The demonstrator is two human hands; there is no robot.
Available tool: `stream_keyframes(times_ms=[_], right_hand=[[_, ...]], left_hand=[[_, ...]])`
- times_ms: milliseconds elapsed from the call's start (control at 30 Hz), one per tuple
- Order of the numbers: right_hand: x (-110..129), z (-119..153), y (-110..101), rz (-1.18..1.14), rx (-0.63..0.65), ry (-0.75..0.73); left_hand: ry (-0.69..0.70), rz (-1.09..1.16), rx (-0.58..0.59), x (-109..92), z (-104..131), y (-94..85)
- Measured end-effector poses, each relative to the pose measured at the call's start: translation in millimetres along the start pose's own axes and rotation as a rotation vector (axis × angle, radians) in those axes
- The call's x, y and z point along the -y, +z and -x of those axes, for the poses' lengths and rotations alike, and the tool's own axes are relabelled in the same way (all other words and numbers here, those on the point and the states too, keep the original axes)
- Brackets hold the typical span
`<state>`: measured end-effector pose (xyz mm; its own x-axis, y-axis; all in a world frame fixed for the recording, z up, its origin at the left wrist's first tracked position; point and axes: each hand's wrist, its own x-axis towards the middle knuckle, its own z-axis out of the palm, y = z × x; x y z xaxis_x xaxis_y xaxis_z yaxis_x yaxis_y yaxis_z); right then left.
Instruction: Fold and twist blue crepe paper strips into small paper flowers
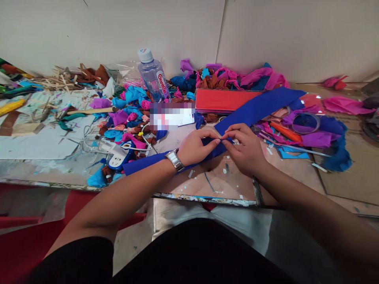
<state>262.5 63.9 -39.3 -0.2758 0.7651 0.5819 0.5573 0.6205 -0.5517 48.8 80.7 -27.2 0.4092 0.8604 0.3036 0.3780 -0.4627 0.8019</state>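
Note:
A long strip of dark blue crepe paper (257, 104) runs slantwise under and between my hands, from the back right down to the front left. My left hand (195, 148), with a metal watch (175, 159) on its wrist, pinches the strip's edge between thumb and fingers. Right beside it, my right hand (244, 148) pinches the same edge, so the fingertips of both hands nearly meet. Whatever lies exactly between the fingertips is too small to make out.
Behind my hands lie a red box (226, 100), a phone (174, 117) and a water bottle (152, 77). Crumpled coloured paper (130, 118) and a power strip (121, 156) are at the left. An orange cutter (286, 131) and a tape roll (306, 123) lie right.

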Motion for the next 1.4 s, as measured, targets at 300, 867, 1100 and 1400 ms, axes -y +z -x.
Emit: stream_keyframes(times_ms=[300, 867, 1100, 1400], right_hand=[[1.0, 2.1, -2.6, 0.004, 0.006, -0.032], [1.3, 2.2, -3.8, 0.036, -0.016, -0.056], [3.3, 2.1, -0.7, 0.0, -0.041, 0.03], [-0.6, 2.5, 0.0, 0.014, -0.03, -0.016]], left_hand=[[-0.044, 0.172, 0.055, 5.4, -5.0, -0.6], [-0.086, 0.234, 0.079, 10.1, -5.6, -1.2], [0.002, 0.078, 0.03, 2.2, -1.1, -1.8], [0.02, 0.059, 0.005, 1.4, 0.1, -0.8]])
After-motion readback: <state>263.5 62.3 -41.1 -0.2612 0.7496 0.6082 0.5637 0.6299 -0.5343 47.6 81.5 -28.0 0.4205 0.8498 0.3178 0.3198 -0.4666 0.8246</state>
